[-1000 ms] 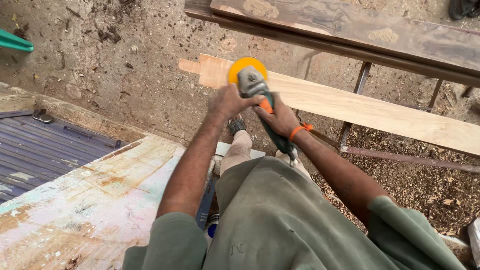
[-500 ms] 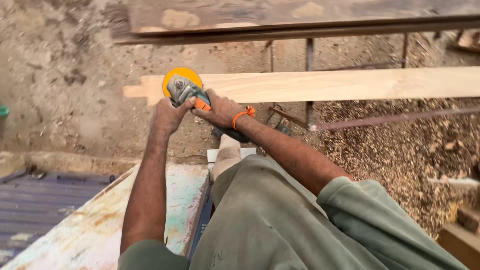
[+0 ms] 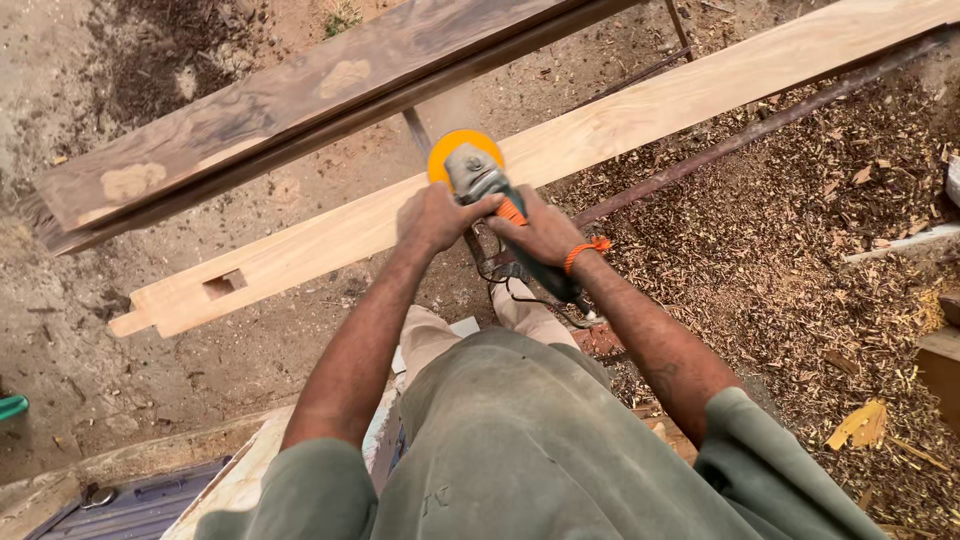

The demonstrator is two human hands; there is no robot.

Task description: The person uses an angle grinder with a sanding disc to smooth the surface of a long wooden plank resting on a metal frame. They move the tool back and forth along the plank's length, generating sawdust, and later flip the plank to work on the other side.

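My left hand (image 3: 435,215) and my right hand (image 3: 545,232) both grip an angle grinder (image 3: 478,178) with a grey head and an orange-yellow disc. The disc rests on a long pale wooden plank (image 3: 640,115) that runs from lower left to upper right and has a rectangular mortise (image 3: 223,284) cut near its left end. An orange band circles my right wrist. The grinder's dark cable (image 3: 510,275) hangs down below my hands.
A darker weathered plank (image 3: 300,95) lies parallel beyond the pale one. Metal bars (image 3: 740,135) support the planks. Wood shavings (image 3: 820,230) cover the ground at right. A painted board (image 3: 240,480) and a corrugated sheet (image 3: 130,510) sit at lower left.
The view has swung, so the planks now slant and the mortised left end shows. The grinder sits farther along the plank from that end; both hands keep their grip.
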